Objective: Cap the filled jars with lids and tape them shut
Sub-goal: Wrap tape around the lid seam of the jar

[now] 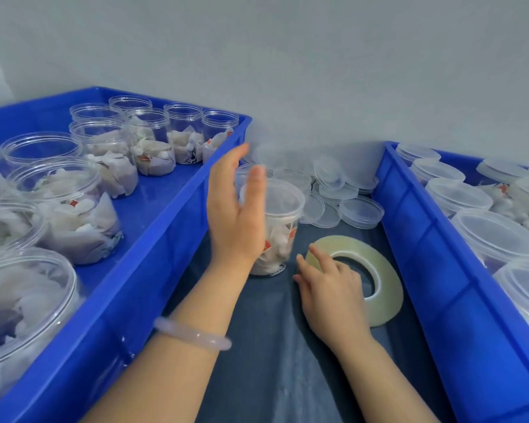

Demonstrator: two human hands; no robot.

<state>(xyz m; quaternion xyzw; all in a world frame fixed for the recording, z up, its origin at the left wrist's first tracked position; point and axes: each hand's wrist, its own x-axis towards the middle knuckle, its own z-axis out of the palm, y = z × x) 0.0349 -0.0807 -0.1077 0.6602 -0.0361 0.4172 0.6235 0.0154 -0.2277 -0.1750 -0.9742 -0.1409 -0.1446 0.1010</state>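
My left hand (pixel 235 215), fingers straight, steadies the lidded jar (pixel 283 227); my right hand (pixel 330 288) presses loose fingers on the tape (pixel 382 270), probably hunting its end.

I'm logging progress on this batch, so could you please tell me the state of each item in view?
Middle jar: upright, filled, lid on; taping not discernible.
Left crate jars: uncapped, most visibly filled.
Right crate jars: lids on.
Loose lids: piled, on no jar.
Tape roll: lying flat.
Left hand: open, fingers straight beside the middle jar.
Right hand: fingertips resting on the tape roll, no grip evident.
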